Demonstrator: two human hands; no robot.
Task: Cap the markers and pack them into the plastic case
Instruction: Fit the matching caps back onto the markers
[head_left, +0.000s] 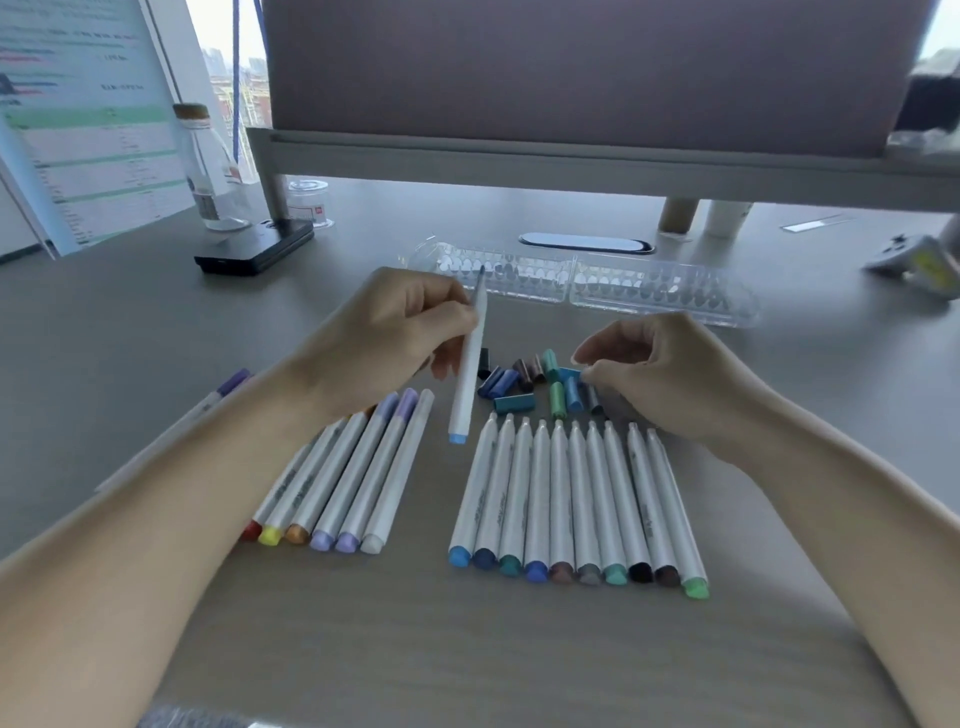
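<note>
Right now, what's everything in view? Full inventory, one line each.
Uncapped markers: ten, silver, mixed end colours, row at right.
Left row markers: six, silver, row at left.
Stray marker: one, purple cap, far left.
Loose caps: pile, blues, greens, browns, between the rows' tops.
Plastic case: one, clear, open, behind the caps.
Bottle: one, clear, far left.
Left grip: holds light-blue-ended marker.
Right grip: fingertips at a blue cap; hold unclear.

Corked bottle (209, 176) stands near a black box (254, 252).
</note>
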